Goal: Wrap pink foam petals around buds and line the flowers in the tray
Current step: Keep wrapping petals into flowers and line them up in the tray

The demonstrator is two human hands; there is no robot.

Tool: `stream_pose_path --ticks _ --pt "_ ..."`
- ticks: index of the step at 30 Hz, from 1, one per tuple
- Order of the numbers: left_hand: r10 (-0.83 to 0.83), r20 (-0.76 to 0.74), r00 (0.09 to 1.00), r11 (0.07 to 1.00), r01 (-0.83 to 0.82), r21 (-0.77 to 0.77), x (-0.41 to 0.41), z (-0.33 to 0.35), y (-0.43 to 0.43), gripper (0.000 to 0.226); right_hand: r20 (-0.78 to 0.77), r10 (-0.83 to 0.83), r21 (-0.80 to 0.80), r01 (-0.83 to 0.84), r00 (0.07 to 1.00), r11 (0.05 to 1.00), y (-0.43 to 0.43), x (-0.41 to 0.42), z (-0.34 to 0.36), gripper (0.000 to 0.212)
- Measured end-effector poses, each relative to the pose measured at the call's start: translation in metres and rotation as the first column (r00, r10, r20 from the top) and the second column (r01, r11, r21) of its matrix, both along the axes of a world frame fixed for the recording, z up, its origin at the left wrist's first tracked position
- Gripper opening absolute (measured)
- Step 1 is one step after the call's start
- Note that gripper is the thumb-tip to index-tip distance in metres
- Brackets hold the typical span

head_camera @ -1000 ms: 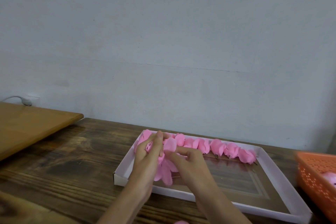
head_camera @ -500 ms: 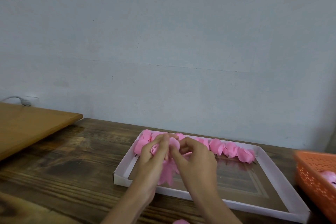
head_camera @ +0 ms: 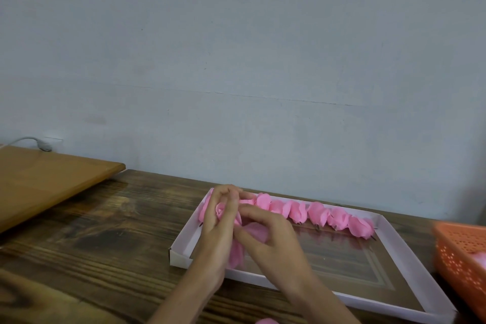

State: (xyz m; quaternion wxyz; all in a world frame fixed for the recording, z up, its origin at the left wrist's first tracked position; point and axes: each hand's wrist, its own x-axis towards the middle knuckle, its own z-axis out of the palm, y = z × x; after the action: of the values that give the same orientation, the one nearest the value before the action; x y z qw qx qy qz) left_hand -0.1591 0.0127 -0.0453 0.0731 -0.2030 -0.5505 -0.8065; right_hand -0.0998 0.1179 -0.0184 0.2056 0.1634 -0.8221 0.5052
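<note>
The right hand has drawn its pinched petal against the bud the left hand grips, nine o'clock in the tray, advancing the wrap.

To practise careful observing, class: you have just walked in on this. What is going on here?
A person works over a white tray. The left hand holds a pink bud, and the right hand pinches a pink foam petal against it. A row of finished flowers lies along the tray's far edge. An orange basket sits to the right.
</note>
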Motion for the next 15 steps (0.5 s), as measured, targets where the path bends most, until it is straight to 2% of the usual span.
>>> stream_pose_path --ticks 3,5,8,11,13,15 --pt "-0.011 0.01 1.0 0.997 0.012 -0.07 -0.001 -0.001 -0.002 0.065 -0.035 -0.009 0.031 0.01 0.999 0.999 0.003 -0.001 -0.003 0.028" --pt "-0.048 0.077 0.996 0.998 0.051 -0.036 0.001 0.002 -0.002 0.069 -0.06 -0.062 0.016 0.063 0.996 0.998 0.003 -0.001 -0.004 0.034" --pt "-0.125 0.213 0.969 0.992 0.118 0.048 0.002 0.007 -0.005 0.084 -0.081 -0.052 -0.148 0.04 0.995 0.988 0.004 -0.003 -0.002 0.034" --pt "-0.147 0.268 0.952 0.988 0.156 -0.012 -0.004 0.011 -0.012 0.059 -0.055 -0.051 -0.374 0.027 0.997 0.927 0.01 -0.004 0.0 0.035" --pt "-0.163 0.251 0.954 0.986 0.167 0.003 -0.01 0.01 -0.016 0.039 -0.01 -0.055 -0.436 0.045 0.998 0.899 0.011 -0.004 -0.001 0.033" --pt "-0.147 0.234 0.961 0.989 0.144 0.028 -0.011 0.01 -0.018 0.039 0.008 -0.043 -0.45 0.042 0.999 0.892 0.01 -0.004 -0.001 0.033"
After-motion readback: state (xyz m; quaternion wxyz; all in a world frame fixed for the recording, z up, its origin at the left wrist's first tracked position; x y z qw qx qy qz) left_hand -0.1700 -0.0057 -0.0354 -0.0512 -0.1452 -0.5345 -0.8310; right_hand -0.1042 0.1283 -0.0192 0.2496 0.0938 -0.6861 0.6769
